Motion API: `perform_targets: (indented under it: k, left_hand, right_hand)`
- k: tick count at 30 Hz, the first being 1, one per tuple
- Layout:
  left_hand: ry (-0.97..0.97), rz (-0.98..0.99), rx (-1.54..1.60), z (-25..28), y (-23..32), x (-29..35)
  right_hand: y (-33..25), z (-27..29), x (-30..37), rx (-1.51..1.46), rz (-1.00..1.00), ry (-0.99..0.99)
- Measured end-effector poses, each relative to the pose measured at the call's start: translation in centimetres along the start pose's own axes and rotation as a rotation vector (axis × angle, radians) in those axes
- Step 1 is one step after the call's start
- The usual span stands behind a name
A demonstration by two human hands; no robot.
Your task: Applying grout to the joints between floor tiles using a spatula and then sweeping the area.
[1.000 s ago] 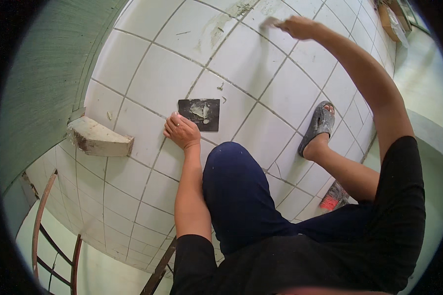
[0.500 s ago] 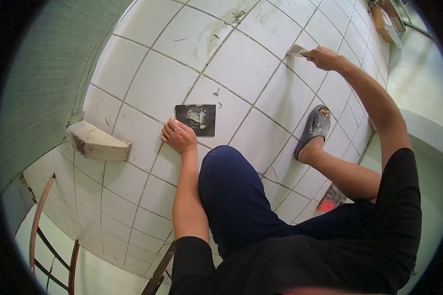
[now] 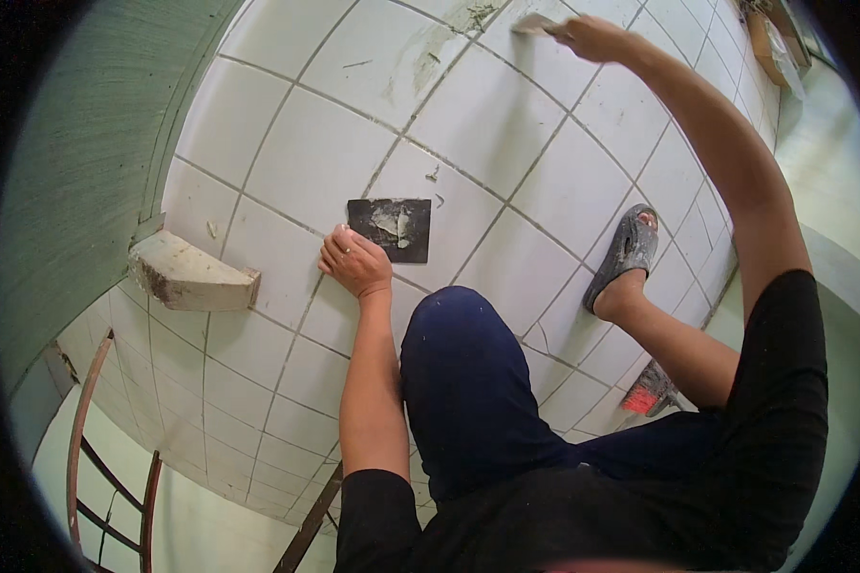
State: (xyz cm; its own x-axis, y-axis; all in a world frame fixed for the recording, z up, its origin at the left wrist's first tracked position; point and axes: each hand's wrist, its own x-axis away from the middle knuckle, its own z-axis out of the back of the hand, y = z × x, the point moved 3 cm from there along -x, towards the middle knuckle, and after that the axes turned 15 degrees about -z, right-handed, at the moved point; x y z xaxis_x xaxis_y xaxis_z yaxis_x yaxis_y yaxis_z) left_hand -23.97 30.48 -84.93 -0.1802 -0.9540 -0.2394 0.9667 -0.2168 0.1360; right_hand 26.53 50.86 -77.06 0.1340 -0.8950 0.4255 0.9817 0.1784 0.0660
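Far out to the right, my right hand (image 3: 592, 38) is closed around the handle of a putty knife (image 3: 535, 25). Its flat blade points left, over or against a white floor tile; whether it touches I cannot tell. My left hand (image 3: 361, 264) is low in front of me with curled fingers, at the lower left corner of a black rectangular plate (image 3: 415, 250). It seems to grip that edge; the fingertips are partly hidden. Smears of pale grey paste (image 3: 392, 222) lie on the plate.
White tiles (image 3: 306, 143) with grey joints carry smears and crumbs (image 3: 433, 174). A wedge-shaped pale block (image 3: 196, 277) juts beside the green panel (image 3: 76, 172) at left. My sandalled foot (image 3: 631, 250), a red-and-grey brush (image 3: 648, 390) and a cardboard box (image 3: 764, 48) are at right.
My right hand has carried the putty knife farther away and to the left across the tiles. My left hand and the black plate stay together, and the view has shifted slightly.
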Motion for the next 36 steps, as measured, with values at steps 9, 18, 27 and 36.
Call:
perform_targets:
  k: [9,18,27,36]
  left_hand:
    - [0.029,-0.006,0.01,0.6,-0.2,-0.2]
    - [-0.037,0.021,0.073,0.0,2.2,-0.7]
    - [0.007,0.022,0.015,1.1,-0.6,-0.4]
    - [-0.049,0.063,0.083,0.7,-1.4,0.7]
  right_hand:
    - [-4.6,-1.8,7.3,-0.193,-0.193,-0.143]
    - [-15.7,0.5,4.5,-0.248,-0.246,-0.028]
    - [-29.2,-0.1,8.6,-0.342,-0.399,-0.197]
    - [-31.0,5.3,4.6,-0.478,-0.454,-0.281]
